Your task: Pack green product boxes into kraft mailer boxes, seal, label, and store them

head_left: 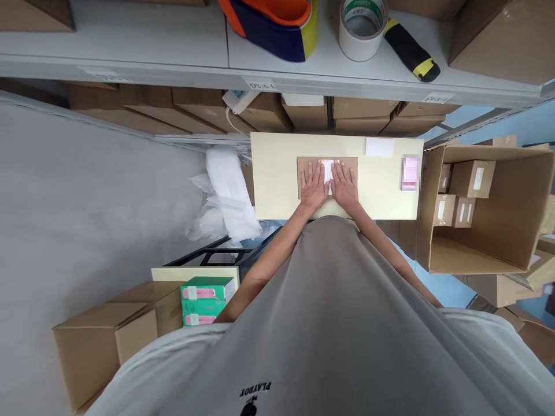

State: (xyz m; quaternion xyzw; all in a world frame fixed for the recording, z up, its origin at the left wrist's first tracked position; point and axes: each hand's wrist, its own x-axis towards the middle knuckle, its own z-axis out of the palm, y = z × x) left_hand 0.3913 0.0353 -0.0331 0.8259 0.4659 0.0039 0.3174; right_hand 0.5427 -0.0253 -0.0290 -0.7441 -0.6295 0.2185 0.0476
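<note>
A flat brown cardboard box (327,159) lies on the pale yellow tabletop (277,179) in front of me. On its upper face, in the middle, is a white label (328,170). My left hand (314,185) rests flat on the box's left half, fingers stretched out, fingertips at the label's left edge. Flat on the right half lies my right hand (344,184), its fingers spread and touching the label's right edge. Both thumbs point inward, close together over the lower part of the label. Neither hand grips anything.
Right on the table are a white paper (379,147) and a pink-and-white item (410,173), blurred. A large open carton (485,254) with small boxes stands beside it. White wrap (229,190) hangs left. The shelf ahead bears a tape dispenser (277,26), tape roll (362,40) and utility knife (410,49).
</note>
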